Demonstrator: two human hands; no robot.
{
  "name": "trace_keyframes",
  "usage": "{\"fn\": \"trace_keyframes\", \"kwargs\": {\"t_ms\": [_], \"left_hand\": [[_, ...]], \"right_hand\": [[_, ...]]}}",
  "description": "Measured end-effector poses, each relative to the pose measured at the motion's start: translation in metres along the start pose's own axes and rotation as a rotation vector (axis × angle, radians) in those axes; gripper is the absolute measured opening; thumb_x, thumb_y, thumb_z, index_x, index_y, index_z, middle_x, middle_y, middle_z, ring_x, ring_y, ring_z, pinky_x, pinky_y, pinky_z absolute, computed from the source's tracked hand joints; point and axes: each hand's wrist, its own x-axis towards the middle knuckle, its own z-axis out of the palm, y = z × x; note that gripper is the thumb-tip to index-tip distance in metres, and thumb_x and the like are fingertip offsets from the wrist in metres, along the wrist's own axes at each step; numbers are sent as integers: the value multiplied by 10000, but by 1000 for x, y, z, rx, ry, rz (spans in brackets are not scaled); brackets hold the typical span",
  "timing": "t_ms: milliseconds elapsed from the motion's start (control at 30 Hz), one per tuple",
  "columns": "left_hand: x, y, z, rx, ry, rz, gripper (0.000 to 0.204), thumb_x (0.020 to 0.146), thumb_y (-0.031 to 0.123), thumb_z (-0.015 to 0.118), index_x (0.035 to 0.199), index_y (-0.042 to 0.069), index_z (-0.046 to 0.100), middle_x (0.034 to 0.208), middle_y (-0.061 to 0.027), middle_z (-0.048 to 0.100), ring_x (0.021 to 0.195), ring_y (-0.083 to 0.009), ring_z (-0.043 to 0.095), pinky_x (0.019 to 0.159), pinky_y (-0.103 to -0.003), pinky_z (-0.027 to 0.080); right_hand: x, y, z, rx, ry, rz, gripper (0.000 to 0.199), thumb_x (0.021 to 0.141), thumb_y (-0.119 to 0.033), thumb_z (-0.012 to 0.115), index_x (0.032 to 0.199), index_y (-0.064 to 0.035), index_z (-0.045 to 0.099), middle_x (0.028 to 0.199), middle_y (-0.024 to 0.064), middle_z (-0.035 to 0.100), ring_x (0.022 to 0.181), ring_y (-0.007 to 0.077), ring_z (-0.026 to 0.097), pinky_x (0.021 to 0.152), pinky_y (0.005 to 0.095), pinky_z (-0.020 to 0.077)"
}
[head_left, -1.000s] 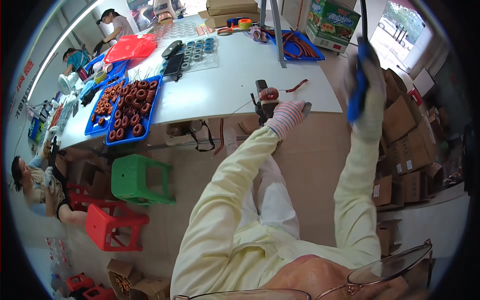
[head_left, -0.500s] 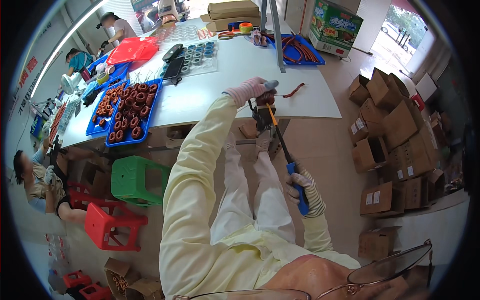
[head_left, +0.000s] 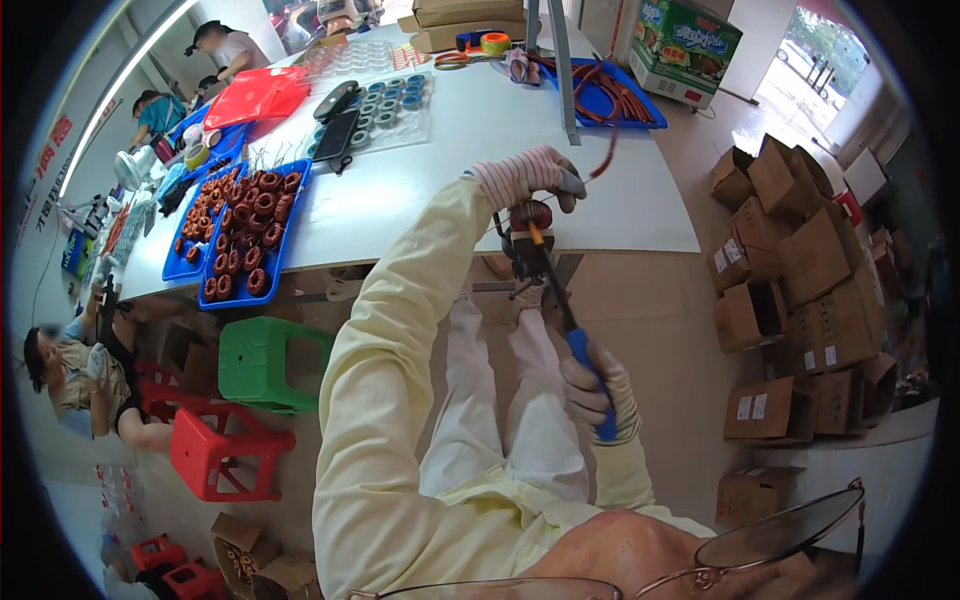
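Left hand [head_left: 537, 178]: forearm extended, wrist bent, fingers curled down over red-brown coil [head_left: 530, 213]; grip impossible to tell. Right hand [head_left: 618, 388]: low, wrapped around blue-handled tool [head_left: 579, 346], angled up toward coil in black clamp [head_left: 526, 258] at edge of desk [head_left: 640, 215].

On the floor at the left, a green stool [head_left: 255, 360] and red stools [head_left: 208, 452] are placed near a seated co-worker [head_left: 78, 385]. Cardboard boxes [head_left: 797, 238] are piled at the right. On the white table [head_left: 480, 120], a red bag [head_left: 255, 97] is spread, and a black phone [head_left: 337, 134] is laid near orange-handled scissors [head_left: 453, 61] and an orange tape roll [head_left: 494, 43].
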Motion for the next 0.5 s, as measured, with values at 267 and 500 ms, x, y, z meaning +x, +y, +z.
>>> {"fn": "trace_keyframes", "kwargs": {"t_ms": [267, 500], "left_hand": [[-45, -38, 30, 133, 954, 109, 245, 829, 205, 578, 1023, 64, 624, 871, -112, 647, 768, -164, 577, 704, -325, 465], [-83, -105, 133, 349, 1246, 1, 361, 881, 84, 492, 1240, 115, 507, 868, -132, 632, 716, -136, 517, 688, -251, 453]], "right_hand": [[-17, 26, -6, -70, -13, -83, 439, 929, -87, 418, 1349, -73, 289, 585, -59, 230, 348, -14, 198, 283, 159, 226], [-24, 41, 20, 25, -119, -82, 367, 935, -101, 421, 1287, -22, 355, 635, -54, 271, 428, -6, 267, 374, 153, 292]]}}
